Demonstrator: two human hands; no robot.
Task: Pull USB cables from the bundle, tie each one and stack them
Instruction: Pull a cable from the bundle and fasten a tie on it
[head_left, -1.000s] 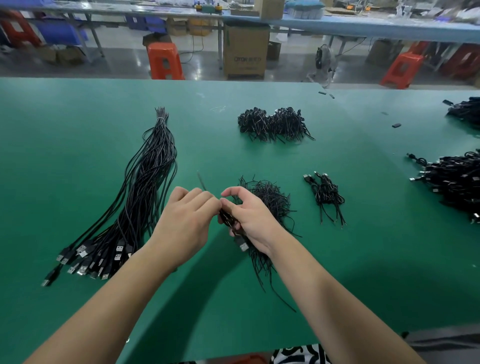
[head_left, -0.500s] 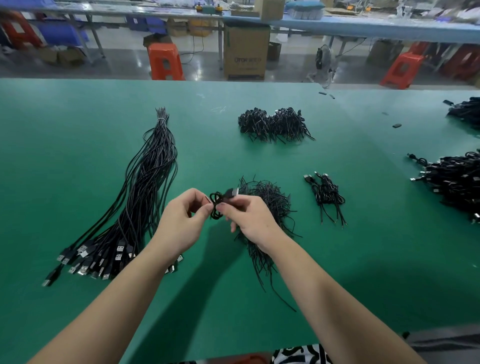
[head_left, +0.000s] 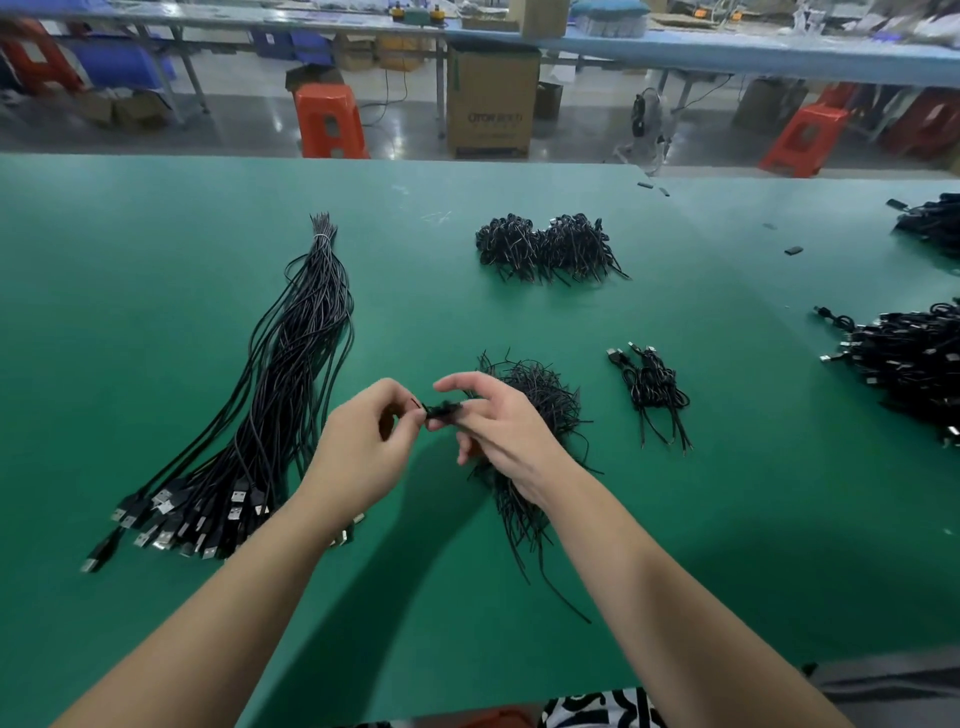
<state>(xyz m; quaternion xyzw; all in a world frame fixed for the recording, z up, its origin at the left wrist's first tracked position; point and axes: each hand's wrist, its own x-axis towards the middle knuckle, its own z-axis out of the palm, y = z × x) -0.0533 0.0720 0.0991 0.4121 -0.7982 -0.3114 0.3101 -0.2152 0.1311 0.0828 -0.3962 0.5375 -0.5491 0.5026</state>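
A long bundle of black USB cables (head_left: 291, 384) lies on the green table (head_left: 156, 260) at the left, plugs fanned toward me. Between my hands I hold one small coiled black cable (head_left: 441, 411). My left hand (head_left: 363, 447) pinches its left end, where a thin tie sticks out. My right hand (head_left: 498, 426) grips the coil from the right, index finger raised. A loose heap of black twist ties (head_left: 540, 400) lies under and behind my right hand. A few tied cables (head_left: 649, 389) form a small stack to the right.
Two dark heaps of tied cables (head_left: 545, 247) sit farther back on the table. A big pile of cables (head_left: 904, 358) lies at the right edge, another (head_left: 930, 221) beyond it. Orange stools (head_left: 330, 122) and a cardboard box (head_left: 491, 98) stand past the far table edge.
My hands have drawn a little apart. The coiled cable has turned from dangling below my right hand to lying flat between both hands, with the tie end now in my left fingers.
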